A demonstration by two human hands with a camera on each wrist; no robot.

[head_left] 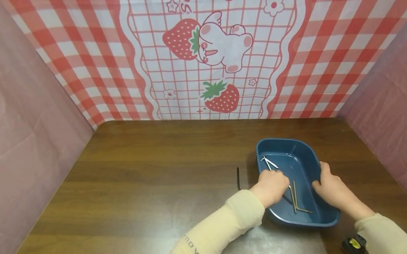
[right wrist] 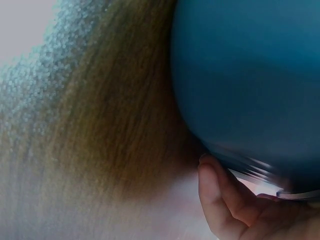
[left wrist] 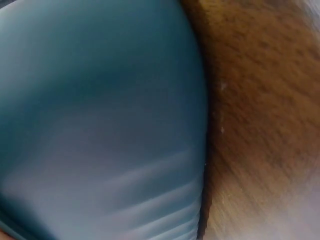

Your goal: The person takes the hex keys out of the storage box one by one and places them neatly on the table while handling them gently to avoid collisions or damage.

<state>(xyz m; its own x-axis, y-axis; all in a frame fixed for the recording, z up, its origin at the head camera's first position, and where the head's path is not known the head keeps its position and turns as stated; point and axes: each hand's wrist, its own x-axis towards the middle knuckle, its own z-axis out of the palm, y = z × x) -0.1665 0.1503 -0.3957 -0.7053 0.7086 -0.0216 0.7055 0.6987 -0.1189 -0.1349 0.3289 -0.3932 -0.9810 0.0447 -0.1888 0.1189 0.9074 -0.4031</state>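
Black L-shaped metal hex key (head_left: 238,178): loose on the brown wood-grain desk (head_left: 140,165), about midway between its side edges
Blue rounded plastic-looking tray (head_left: 289,146): toward the desk's right edge
Silver L-shaped metal keys (head_left: 271,162): tray's far-left corner
Left hand (head_left: 270,185): over tray's left rim, fingertips hidden, can't tell if it's gripping
Brassy L-shaped metal keys (head_left: 295,195): tray's near end, no neat order, so tray's prob just a catch-all
Right hand (head_left: 333,188): gripping tray's right rim, thumb inside, steadying it I guess
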